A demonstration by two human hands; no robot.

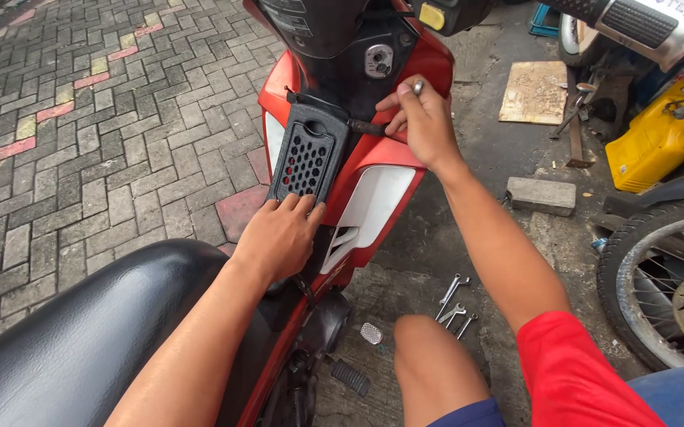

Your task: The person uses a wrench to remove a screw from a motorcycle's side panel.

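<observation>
A red motorbike [405, 158] with white side panels stands in front of me, its black seat [81, 332] at the lower left. My left hand [279, 236] presses on the lower edge of a black perforated cover [306, 154] on the bike's centre body. My right hand [421, 119] grips a screwdriver, its metal end sticking up above the fingers and its dark shaft [366, 126] pointing left at the cover's upper right corner. My bare knee [429, 364] is beside the bike.
Several wrenches [454, 304] lie on the concrete by my knee. A brick [541, 195], a wooden board [536, 91], a yellow container [654, 138] and another bike's wheel [666, 289] are at the right. Patterned paving [81, 119] spreads to the left.
</observation>
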